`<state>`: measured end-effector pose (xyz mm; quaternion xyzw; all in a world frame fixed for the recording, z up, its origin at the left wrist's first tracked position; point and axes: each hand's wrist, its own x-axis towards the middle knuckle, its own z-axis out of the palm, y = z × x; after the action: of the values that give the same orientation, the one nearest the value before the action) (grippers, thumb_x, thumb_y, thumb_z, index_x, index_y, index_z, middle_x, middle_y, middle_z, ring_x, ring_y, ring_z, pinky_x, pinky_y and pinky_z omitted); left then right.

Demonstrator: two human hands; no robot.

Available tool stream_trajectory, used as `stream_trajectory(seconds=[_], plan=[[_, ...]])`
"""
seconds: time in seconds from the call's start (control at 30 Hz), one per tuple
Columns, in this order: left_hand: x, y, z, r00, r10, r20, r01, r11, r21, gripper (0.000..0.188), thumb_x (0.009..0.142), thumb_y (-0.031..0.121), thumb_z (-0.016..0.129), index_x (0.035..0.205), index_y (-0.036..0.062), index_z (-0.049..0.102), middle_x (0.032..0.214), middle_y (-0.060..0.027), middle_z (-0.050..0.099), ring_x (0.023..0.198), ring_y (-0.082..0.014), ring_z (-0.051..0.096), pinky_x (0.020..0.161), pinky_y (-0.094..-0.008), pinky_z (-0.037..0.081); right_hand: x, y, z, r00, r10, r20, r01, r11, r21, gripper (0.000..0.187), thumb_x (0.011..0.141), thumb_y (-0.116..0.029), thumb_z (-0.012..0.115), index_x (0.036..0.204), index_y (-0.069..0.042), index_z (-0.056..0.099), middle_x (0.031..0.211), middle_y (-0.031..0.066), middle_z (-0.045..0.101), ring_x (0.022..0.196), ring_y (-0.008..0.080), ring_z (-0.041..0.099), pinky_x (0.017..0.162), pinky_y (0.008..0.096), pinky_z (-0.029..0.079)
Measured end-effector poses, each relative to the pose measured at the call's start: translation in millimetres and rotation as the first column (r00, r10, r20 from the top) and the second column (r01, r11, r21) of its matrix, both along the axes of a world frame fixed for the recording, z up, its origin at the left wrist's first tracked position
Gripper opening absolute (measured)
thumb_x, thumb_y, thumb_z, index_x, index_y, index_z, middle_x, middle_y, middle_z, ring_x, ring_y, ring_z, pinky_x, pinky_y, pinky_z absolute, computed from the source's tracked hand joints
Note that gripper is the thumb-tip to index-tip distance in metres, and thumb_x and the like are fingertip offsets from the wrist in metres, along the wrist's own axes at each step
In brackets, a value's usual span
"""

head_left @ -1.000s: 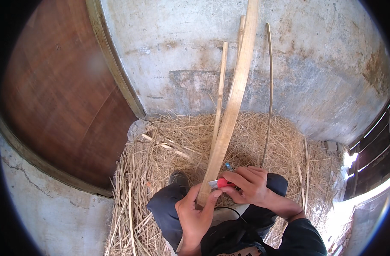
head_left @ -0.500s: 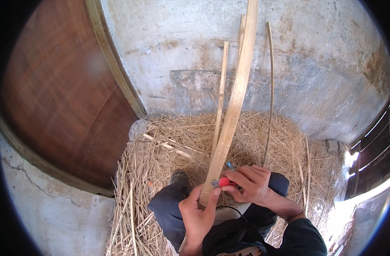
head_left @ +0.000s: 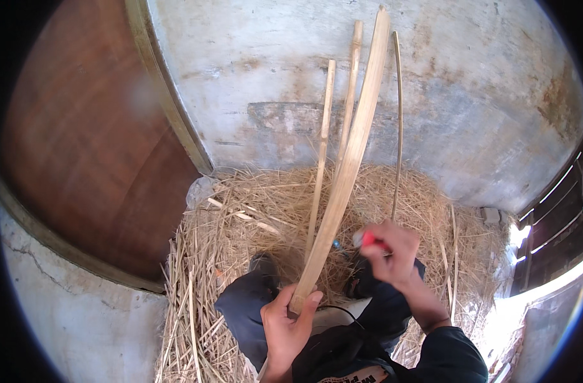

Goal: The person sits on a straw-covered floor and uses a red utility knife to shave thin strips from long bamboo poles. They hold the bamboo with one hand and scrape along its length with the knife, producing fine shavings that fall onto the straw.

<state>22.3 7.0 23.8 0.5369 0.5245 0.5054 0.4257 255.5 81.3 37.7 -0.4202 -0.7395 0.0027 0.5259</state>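
Note:
A long, pale, flat bamboo strip (head_left: 349,172) slants up and away from me, its near end in my left hand (head_left: 288,329). The fingers and thumb of that hand are wrapped round it. To the right of the strip, and apart from it, my right hand (head_left: 395,252) is closed on a small red-handled knife (head_left: 369,240). Motion blurs the knife and its pale blade. The far end of the strip reaches up in front of the wall.
Two narrower bamboo strips (head_left: 321,147) lean on the stained wall (head_left: 457,76), with a thin rod (head_left: 398,121) to their right. Straw-like shavings (head_left: 240,191) cover the ground round my legs. A brown door panel (head_left: 93,147) stands at the left, a small block (head_left: 490,216) at the right.
My right hand has moved right and up with the knife, away from the strip, where the blade was against it before. The strip's far tip has come into view; my left hand still grips it.

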Motion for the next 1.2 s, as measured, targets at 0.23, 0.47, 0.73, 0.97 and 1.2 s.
stream_trajectory(seconds=[0.23, 0.47, 0.73, 0.97, 1.2], plan=[[-6, 3, 14, 0.997, -0.034, 0.076, 0.033, 0.999, 0.003, 0.026, 0.099, 0.015, 0.082, 0.116, -0.0032, 0.073, 0.084, 0.0036, 0.069, 0.072, 0.0001, 0.053, 0.059, -0.0183, 0.04, -33, -15, -13, 0.968, 0.156, 0.198, -0.172, 0.983, 0.063, 0.036, 0.079, -0.036, 0.09, 0.102, -0.01, 0.078, 0.069, -0.0008, 0.06, 0.054, 0.0183, 0.06, 0.049, 0.0312, 0.047], [-7, 4, 7, 0.966, -0.132, 0.221, 0.151, 0.986, -0.071, 0.027, 0.097, 0.009, 0.082, 0.119, -0.0036, 0.073, 0.09, -0.0005, 0.075, 0.08, -0.0015, 0.06, 0.067, -0.0201, 0.049, -34, -12, -13, 0.967, 0.146, 0.208, -0.166, 0.983, 0.081, 0.04, 0.077, -0.036, 0.09, 0.104, -0.009, 0.077, 0.069, -0.001, 0.06, 0.054, 0.0177, 0.061, 0.049, 0.031, 0.047], [-5, 9, 6, 0.955, -0.16, 0.251, 0.181, 0.982, -0.062, 0.029, 0.098, 0.009, 0.081, 0.122, -0.0033, 0.072, 0.091, -0.0002, 0.075, 0.082, -0.0015, 0.06, 0.069, -0.0197, 0.049, -36, -14, -12, 0.969, 0.123, 0.213, -0.143, 0.986, 0.082, 0.038, 0.078, -0.035, 0.089, 0.104, -0.01, 0.078, 0.07, -0.0008, 0.06, 0.055, 0.0177, 0.063, 0.05, 0.0305, 0.048], [-1, 9, 14, 0.946, -0.167, 0.277, 0.198, 0.976, -0.086, 0.029, 0.101, 0.014, 0.079, 0.122, -0.0038, 0.071, 0.095, 0.0032, 0.069, 0.084, -0.0015, 0.056, 0.071, -0.019, 0.044, -35, -15, -10, 0.969, 0.114, 0.22, -0.134, 0.988, 0.082, 0.037, 0.078, -0.035, 0.089, 0.103, -0.01, 0.078, 0.069, -0.0012, 0.06, 0.055, 0.0174, 0.063, 0.05, 0.0299, 0.048], [-2, 11, 10, 0.956, -0.189, 0.224, 0.207, 0.976, -0.061, 0.025, 0.102, 0.015, 0.077, 0.12, -0.0015, 0.072, 0.088, 0.0022, 0.072, 0.08, -0.0011, 0.057, 0.067, -0.02, 0.047, -36, -17, -5, 0.969, 0.06, 0.238, -0.086, 0.991, 0.102, 0.036, 0.079, -0.036, 0.089, 0.102, -0.011, 0.078, 0.068, -0.0026, 0.059, 0.054, 0.0155, 0.063, 0.05, 0.0287, 0.048]])
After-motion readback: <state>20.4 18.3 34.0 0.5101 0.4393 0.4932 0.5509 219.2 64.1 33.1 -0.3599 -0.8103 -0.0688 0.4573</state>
